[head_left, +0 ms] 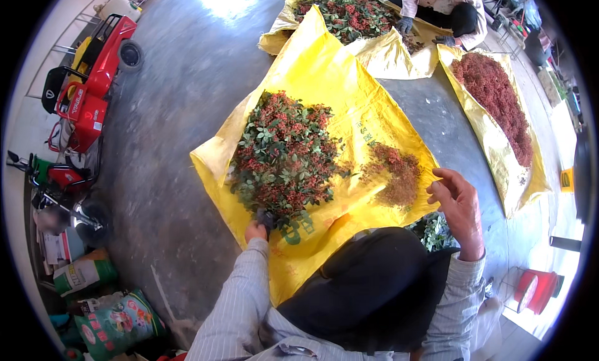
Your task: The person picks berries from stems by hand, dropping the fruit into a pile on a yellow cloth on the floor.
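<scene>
My left hand is closed at the near edge of a heap of leafy branches with red berries. A small black object shows at its fingers, too blurred to name. To the right, my right hand is raised beyond the sheet's edge, fingers loosely bent and apart, with nothing seen in them. Under the heap spreads a yellow woven sheet, its near edge by my knee. Nearest to my right hand on it lies a smaller pile of loose red berry clusters.
Green leaves lie on the floor by my right knee. At far right, another sheet bears dark red berries. A gloved co-worker sits beside another leafy heap. Red machinery and filled bags line the left.
</scene>
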The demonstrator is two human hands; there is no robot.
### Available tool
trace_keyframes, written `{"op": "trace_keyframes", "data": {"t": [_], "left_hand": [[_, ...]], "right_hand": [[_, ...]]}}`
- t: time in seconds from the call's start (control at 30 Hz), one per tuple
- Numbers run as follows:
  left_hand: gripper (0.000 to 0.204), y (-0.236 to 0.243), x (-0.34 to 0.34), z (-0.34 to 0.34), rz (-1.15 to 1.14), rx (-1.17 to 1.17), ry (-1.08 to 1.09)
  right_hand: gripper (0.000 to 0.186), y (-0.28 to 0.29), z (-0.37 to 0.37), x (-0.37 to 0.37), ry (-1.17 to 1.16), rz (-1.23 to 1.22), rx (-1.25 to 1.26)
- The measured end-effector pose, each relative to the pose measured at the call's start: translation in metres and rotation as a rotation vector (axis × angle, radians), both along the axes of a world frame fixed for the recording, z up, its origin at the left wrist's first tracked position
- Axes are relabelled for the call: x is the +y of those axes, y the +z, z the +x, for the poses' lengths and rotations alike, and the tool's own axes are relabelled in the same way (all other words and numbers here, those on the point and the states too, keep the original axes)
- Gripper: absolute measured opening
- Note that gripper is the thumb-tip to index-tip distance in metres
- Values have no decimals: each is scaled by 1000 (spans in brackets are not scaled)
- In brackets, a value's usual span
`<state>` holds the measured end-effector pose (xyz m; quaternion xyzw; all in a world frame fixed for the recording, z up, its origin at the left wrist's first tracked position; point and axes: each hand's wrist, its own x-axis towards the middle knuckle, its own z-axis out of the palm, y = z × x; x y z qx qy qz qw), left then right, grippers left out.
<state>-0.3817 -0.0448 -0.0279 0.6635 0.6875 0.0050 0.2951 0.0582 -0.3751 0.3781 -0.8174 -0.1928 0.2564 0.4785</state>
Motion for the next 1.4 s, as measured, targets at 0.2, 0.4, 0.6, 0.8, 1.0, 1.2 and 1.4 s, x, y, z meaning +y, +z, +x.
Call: {"op": "trace_keyframes", "data": {"t": [0.2, 0.4, 0.6, 0.8, 1.0, 1.2, 1.4], "left_hand": [[23, 25, 14, -55, 41, -587, 232], [27, 124, -40, -20, -674, -1283, 473], [32, 151, -62, 11, -984, -1444, 342], [29, 157, -47, 25, -763, -1411, 605], [40, 209, -38, 45, -1192, -1808, 381], [41, 326, -116, 182, -1206, -1782, -26], [48, 389, -157, 273, -1210, -1711, -351]], "right_hand": [[33, 5, -5, 6, 47, 61, -4], [33, 4, -19, -2, 58, 3, -60], [34, -4, -35, -13, 155, 24, -214], [32, -4, -53, -12, 227, 42, -248], [31, 3, -59, -17, 223, 129, -170], [32, 3, -62, -17, 271, 284, 5], [40, -15, -56, -10, 361, 451, 342]]}}
